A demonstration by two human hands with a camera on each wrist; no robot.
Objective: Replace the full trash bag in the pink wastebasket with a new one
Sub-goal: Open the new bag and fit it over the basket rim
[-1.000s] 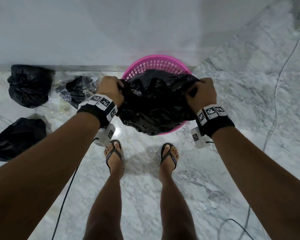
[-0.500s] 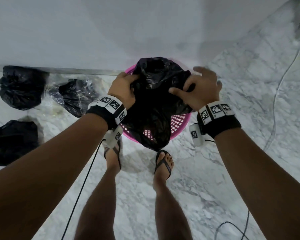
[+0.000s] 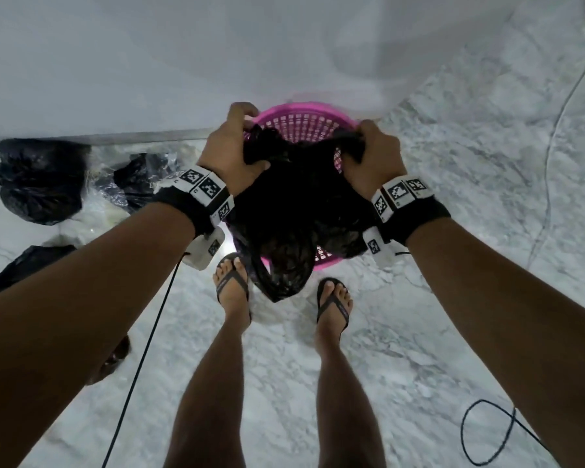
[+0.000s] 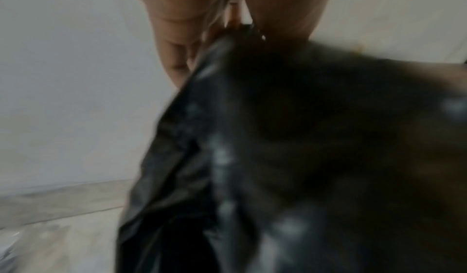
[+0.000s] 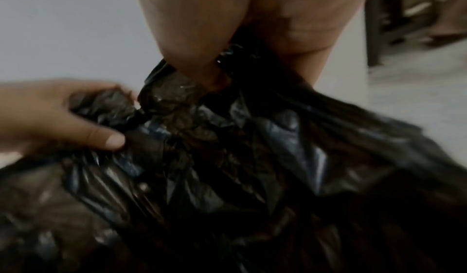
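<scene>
A crumpled black trash bag (image 3: pixel 294 211) hangs over the near side of the pink wastebasket (image 3: pixel 304 121), which stands on the marble floor against the wall. My left hand (image 3: pixel 230 153) grips the bag's left edge and my right hand (image 3: pixel 368 157) grips its right edge, both above the basket's rim. The bag's lower end droops past the basket toward my feet. In the right wrist view my right hand (image 5: pixel 227 47) pinches bunched black bag (image 5: pixel 252 167) plastic, and my left hand's fingers (image 5: pixel 76 121) hold a twisted fold. The left wrist view is blurred, with the bag (image 4: pixel 290 157) filling it.
Tied black bags (image 3: pixel 38 177) and loose plastic (image 3: pixel 139 184) lie on the floor to the left by the wall. A black cable (image 3: pixel 142 349) hangs from my left wrist; another cable (image 3: pixel 487 430) loops at right. My sandalled feet (image 3: pixel 233 288) stand close to the basket.
Both hands came together on the bag half a second ago, then spread apart again and moved farther over the basket. The bag now hangs lower on the near side.
</scene>
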